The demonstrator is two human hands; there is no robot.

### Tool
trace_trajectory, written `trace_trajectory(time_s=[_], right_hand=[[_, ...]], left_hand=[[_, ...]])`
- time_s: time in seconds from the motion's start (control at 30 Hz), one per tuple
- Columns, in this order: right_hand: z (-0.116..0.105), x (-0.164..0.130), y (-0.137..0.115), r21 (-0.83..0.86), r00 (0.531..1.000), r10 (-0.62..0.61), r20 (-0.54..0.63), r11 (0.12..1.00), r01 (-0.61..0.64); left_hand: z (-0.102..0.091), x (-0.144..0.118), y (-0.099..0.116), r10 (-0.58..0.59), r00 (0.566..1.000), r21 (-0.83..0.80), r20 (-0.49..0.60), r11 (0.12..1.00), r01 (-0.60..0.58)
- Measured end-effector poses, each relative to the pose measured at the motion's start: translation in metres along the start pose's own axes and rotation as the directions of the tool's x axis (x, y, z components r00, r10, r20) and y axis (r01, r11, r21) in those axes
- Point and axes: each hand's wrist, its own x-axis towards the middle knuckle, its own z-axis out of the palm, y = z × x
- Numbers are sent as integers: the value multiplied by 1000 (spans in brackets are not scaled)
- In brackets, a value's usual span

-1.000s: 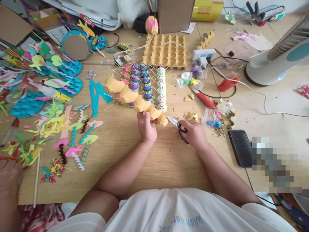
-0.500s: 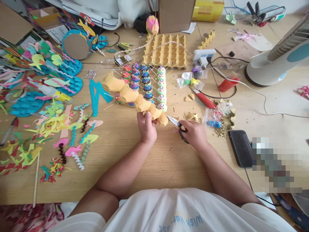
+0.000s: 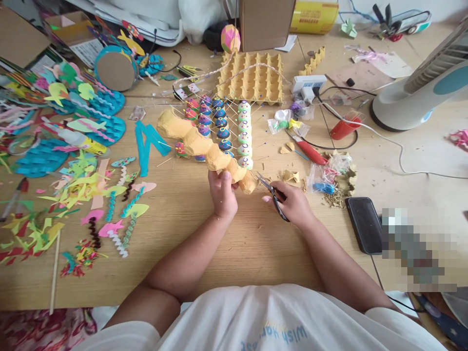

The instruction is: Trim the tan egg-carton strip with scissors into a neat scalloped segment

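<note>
Two-handed: pinching strip (image 3: 217,160) with left hand (image 3: 224,197), gripping scissors (image 3: 271,189) with right hand (image 3: 295,202), now turned just off strip's end, so not cutting.

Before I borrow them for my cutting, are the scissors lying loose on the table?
No, the right hand holds the scissors near the yellow strip in the left hand.

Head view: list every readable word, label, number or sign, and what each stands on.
"Wish": white T-shirt, upside down in view; the lettering after it is broken by folds.
Too blurred to read: red print on the yellow cylinder.
Too small to read: the print on the glue bottle and the white box label.
</note>
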Motion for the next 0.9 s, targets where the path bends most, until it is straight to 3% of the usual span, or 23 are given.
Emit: trace_trajectory(time_s=[0.9], right_hand=[[0,-2,-1,-282,994,-57,-97,959,28]], left_hand=[[-7,-10,-9,90,991,83,99,992,-98]])
